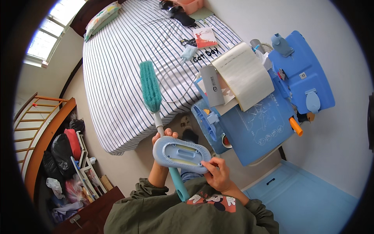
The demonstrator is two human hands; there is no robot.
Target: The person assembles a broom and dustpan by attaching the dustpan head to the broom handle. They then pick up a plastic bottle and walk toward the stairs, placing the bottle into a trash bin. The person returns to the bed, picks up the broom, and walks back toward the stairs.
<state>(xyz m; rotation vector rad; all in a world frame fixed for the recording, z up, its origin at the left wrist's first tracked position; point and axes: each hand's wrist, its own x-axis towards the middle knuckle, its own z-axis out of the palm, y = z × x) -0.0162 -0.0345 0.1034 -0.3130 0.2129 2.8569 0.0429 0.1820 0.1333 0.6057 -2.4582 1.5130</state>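
In the head view, the left hand (163, 137) is sitting mostly hidden behind the oval blue plastic piece (181, 154), its fingers curling round the white-and-teal handle of the teal duster (150, 86), while the right hand (216, 174) is pinching the piece's right end between thumb and fingertips. The duster's fluffy head is reaching over the striped bed (113, 78), with bare floor lying open between the bed's edge and the blue desk (253, 132); the piece is facing up, showing a pale recessed slot along its middle

place: home bedroom | bed (117, 74) with striped sheet and pillow (102, 17) | window (52, 29) beside it | blue child's study table (253, 132) with open book (245, 74) | cluttered rack (83, 171) along wall
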